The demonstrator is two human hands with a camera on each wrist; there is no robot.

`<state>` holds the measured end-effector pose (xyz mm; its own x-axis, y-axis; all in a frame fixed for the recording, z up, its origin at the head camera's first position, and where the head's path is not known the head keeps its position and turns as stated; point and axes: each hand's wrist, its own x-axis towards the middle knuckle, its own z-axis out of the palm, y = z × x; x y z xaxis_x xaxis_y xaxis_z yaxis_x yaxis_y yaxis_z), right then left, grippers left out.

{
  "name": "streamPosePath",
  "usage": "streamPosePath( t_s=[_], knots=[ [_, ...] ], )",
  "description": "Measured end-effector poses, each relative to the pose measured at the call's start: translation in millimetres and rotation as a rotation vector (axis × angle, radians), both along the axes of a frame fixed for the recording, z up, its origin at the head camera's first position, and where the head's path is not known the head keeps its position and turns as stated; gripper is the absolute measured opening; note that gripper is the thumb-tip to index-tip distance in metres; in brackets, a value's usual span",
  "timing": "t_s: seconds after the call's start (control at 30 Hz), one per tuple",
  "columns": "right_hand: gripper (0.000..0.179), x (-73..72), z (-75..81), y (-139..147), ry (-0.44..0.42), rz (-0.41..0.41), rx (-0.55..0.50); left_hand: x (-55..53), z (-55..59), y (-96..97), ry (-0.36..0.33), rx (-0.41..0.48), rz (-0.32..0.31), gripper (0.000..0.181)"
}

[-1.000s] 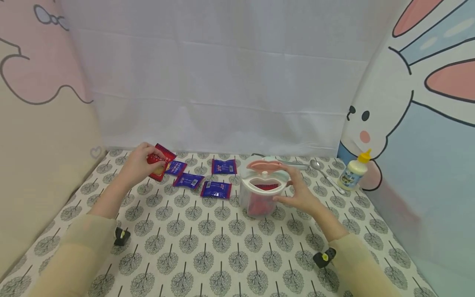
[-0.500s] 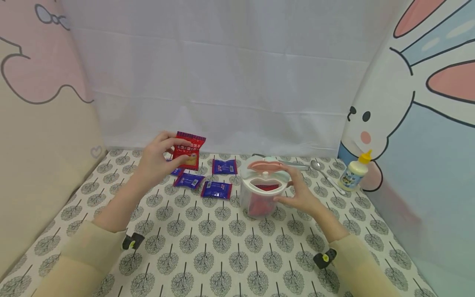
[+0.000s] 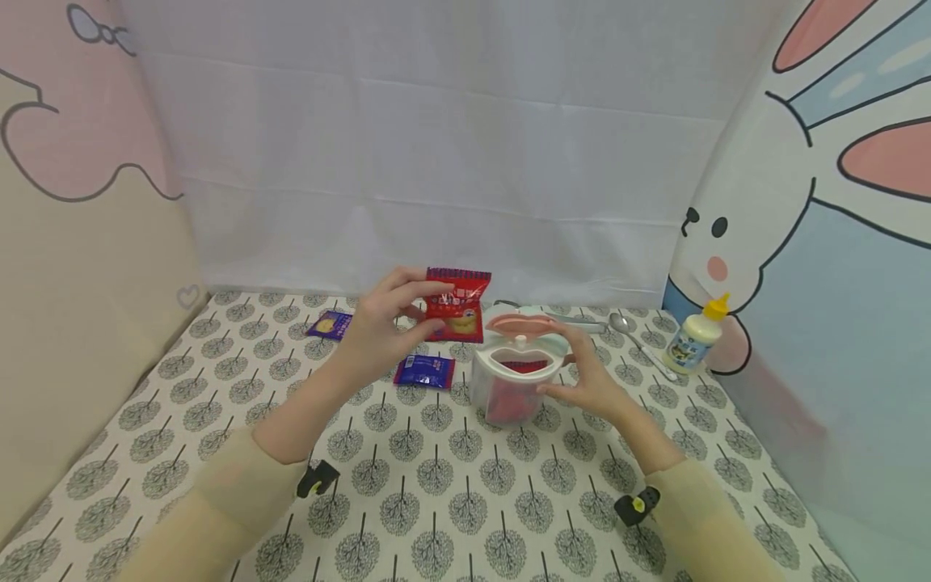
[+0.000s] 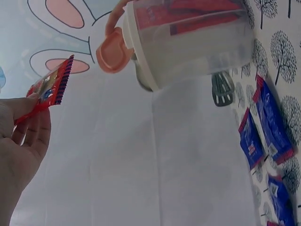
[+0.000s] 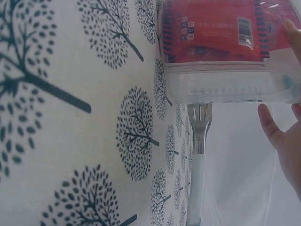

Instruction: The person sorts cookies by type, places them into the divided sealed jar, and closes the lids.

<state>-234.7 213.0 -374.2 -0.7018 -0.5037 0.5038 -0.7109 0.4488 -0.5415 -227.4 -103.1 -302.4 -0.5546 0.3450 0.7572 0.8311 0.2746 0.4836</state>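
A red snack packet (image 3: pixel 458 305) hangs above the table, pinched between the thumb and fingers of my left hand (image 3: pixel 381 327). Just right of it stands a clear plastic storage container (image 3: pixel 483 392) with a white rim and a raised coral flip cap (image 3: pixel 520 325). Red packets (image 5: pixel 211 33) lie inside, seen through its wall in the right wrist view. My right hand (image 3: pixel 592 380) grips the container from the right, thumb on the near side and fingers up by the cap. In the left wrist view the held packet (image 4: pixel 49 87) is tilted, apart from the container.
Several blue packets lie left of the container, among them one in front (image 3: pixel 425 372) and one farther left (image 3: pixel 330 325). Behind and to the right are a slotted turner (image 5: pixel 201 120), a spoon (image 3: pixel 640 343) and a yellow-capped bottle (image 3: pixel 694 335). White cloth (image 3: pixel 436 162) hangs behind.
My left hand has carried the red packet rightward from the left side of the table, over the blue packets, to beside the container. My right hand and the container have stayed put.
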Motion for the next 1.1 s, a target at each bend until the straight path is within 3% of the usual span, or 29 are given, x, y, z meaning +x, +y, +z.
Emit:
streamPosePath(
  t_s=[0.33, 0.53, 0.67, 0.83, 1.1],
  knots=[
    [0.092, -3.0, -0.6, 0, 0.028, 0.028, -0.013, -9.4, -19.3, 47.8, 0.058, 0.048, -0.102, 0.038],
    [0.092, -3.5, -0.5, 0, 0.020, 0.034, -0.015, -20.5, -34.8, 69.2, 0.209, -0.031, -0.094, 0.033],
    [0.091, -1.9, -1.3, 2, 0.018, 0.010, -0.006, -26.2, -45.9, 76.9, 0.276, -0.104, -0.073, 0.030],
    [0.091, -0.7, -1.6, 1, 0.015, -0.006, 0.011, -31.2, -61.4, 80.1, 0.255, -0.162, -0.087, 0.029],
    [0.094, -2.8, -3.3, 2, 0.054, 0.022, 0.016, -32.3, -67.8, 78.1, 0.310, -0.297, -0.046, 0.017]
  ],
)
